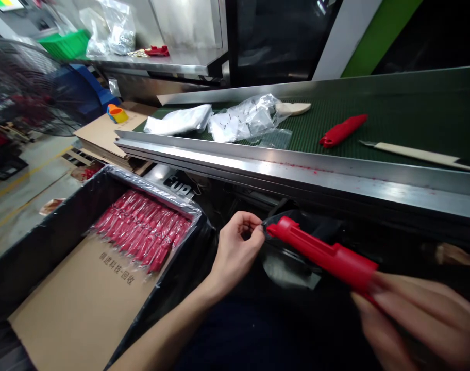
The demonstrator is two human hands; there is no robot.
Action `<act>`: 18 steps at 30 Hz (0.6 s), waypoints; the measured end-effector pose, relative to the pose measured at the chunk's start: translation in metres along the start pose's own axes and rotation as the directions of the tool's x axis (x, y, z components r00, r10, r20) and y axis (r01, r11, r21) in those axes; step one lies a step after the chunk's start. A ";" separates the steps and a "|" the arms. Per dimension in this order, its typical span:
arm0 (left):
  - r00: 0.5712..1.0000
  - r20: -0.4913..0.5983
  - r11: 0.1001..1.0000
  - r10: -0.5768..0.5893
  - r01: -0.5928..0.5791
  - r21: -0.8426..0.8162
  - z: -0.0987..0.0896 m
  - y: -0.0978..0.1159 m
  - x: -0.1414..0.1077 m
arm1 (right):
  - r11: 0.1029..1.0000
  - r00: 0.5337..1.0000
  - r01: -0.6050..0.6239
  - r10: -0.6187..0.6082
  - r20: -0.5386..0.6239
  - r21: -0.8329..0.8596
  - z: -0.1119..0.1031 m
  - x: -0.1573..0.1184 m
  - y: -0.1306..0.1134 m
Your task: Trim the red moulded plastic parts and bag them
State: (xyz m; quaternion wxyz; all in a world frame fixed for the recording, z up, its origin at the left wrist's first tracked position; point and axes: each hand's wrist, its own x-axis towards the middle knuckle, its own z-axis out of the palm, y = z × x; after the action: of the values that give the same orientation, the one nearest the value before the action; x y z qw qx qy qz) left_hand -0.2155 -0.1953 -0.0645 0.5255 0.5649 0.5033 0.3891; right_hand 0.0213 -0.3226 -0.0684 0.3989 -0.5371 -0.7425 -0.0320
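Note:
My right hand [420, 304], blurred at the lower right, is closed around one end of a long red plastic part [320, 250]. The part's notched tip points left, close to my left fingertips. With thumb and forefinger together, my left hand [240, 242] pinches the edge of what looks like a clear plastic bag [292, 270], hanging below the red part. The bag's outline is faint against the dark background. Another red plastic part [343, 131] lies on the green conveyor belt [312, 136], beside a thin-bladed knife with a pale handle [416, 152].
On the left, a dark lined box [157, 193] holds a cardboard sheet [80, 304] and rows of bagged red parts [142, 226]. Clear plastic bags [242, 121] and a white packet [177, 119] lie on the belt. A metal rail [258, 166] edges it. Behind stands a fan [22, 87].

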 end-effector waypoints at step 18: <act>0.996 -0.032 0.983 -0.082 0.076 -0.170 -0.009 0.012 0.013 | 0.956 0.984 0.180 -0.172 0.054 -0.230 0.001 0.024 -0.015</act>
State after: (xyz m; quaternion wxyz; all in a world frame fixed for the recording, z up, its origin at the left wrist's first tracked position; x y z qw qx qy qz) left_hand -0.2199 -0.1799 -0.0526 0.5765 0.4905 0.5006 0.4200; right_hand 0.0054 -0.3096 -0.0484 0.3159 -0.5126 -0.7851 -0.1454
